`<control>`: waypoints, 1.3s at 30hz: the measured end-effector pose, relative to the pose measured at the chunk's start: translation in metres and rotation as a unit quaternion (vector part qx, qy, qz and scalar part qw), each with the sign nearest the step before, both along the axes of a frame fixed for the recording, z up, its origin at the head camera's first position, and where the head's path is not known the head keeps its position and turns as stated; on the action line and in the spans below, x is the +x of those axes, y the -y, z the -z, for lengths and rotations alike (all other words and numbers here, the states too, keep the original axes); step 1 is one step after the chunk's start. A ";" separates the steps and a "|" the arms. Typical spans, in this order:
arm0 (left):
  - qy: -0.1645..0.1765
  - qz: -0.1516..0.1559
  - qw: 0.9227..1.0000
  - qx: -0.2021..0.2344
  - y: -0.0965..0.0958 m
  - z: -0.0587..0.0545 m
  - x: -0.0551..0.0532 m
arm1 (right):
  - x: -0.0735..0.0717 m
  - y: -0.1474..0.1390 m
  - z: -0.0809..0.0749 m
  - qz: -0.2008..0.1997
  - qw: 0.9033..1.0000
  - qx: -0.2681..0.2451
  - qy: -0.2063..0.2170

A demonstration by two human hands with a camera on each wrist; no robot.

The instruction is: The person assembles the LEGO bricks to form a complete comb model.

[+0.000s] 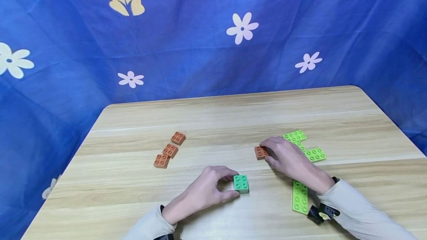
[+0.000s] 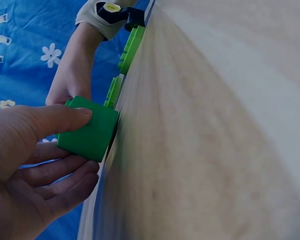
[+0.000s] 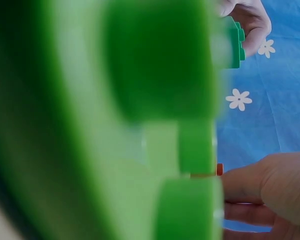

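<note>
In the head view my left hand [image 1: 203,188] pinches a green two-by-two building brick [image 1: 241,183] between thumb and fingers, studs up, at the front middle of the table. The left wrist view shows the thumb pressed on the side of that brick [image 2: 89,131]. Farther right and back, my right hand [image 1: 291,158] pinches a reddish-brown two-by-two brick [image 1: 261,152] by its right end. Only a small corner of this brown brick [image 3: 219,169] shows in the right wrist view, where a blurred light green plate hides most of the scene.
Three reddish-brown bricks [image 1: 170,150] lie in a slanted row on the left of the wooden table [image 1: 213,121]. Several light green studded plates lie around my right hand: one at the back [image 1: 295,136], one to the right [image 1: 315,155], one under the forearm [image 1: 300,197].
</note>
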State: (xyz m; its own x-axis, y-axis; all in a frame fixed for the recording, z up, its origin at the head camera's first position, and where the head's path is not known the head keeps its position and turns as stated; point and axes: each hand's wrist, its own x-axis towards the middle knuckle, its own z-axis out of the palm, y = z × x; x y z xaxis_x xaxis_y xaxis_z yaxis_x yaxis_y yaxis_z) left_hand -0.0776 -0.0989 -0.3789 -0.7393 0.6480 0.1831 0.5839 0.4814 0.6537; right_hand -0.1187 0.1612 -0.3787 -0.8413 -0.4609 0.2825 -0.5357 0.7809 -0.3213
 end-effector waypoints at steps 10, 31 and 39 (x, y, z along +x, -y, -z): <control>0.012 -0.008 1.000 -0.006 -0.002 0.001 -0.006 | 0.001 -0.001 -0.002 -0.002 1.000 -0.020 0.013; 0.013 -0.006 1.000 0.004 -0.004 0.005 -0.016 | 0.009 0.000 -0.010 -0.003 0.999 -0.035 0.000; 0.006 0.001 1.000 0.009 -0.005 0.006 -0.019 | 0.011 0.001 -0.012 -0.004 0.999 -0.033 -0.003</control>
